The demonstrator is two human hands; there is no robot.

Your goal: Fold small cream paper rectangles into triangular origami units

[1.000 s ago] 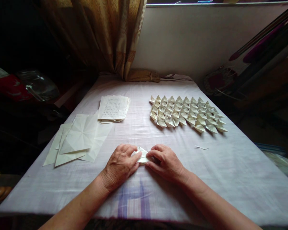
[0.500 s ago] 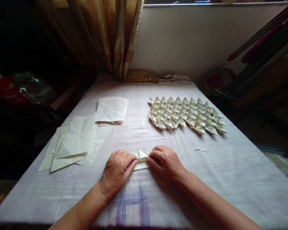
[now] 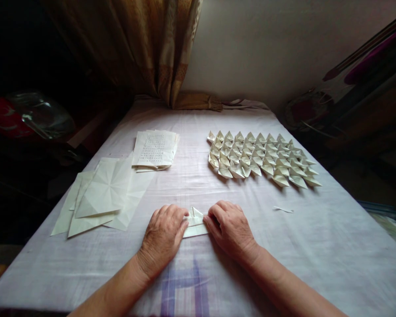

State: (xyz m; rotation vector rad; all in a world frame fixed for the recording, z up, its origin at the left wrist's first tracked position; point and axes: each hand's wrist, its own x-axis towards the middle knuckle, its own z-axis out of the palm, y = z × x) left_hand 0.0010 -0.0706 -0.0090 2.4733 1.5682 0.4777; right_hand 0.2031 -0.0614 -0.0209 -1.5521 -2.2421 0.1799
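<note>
Between my two hands, near the middle front of the table, lies a partly folded sheet of paper [image 3: 195, 230] with a small triangular peak at its far side and a flat strip along its near edge. My left hand [image 3: 165, 226] is closed on its left end, thumb and fingers at the paper. The right end is pinched by my right hand [image 3: 229, 226], fingers curled, with the fingertips partly hidden. Beyond my right hand, rows of folded paper boats [image 3: 260, 154] stand close together.
A stack of written paper sheets [image 3: 153, 147] lies beyond my left hand. Loose creased sheets [image 3: 102, 189] overlap at the left. A thin white strip [image 3: 284, 210] rests right of my right hand. A gold curtain [image 3: 171, 57] hangs to the table's far edge.
The strip across the folded paper looks flatter now, and my left fingers have loosened slightly at its end. The view has tilted down a little.
</note>
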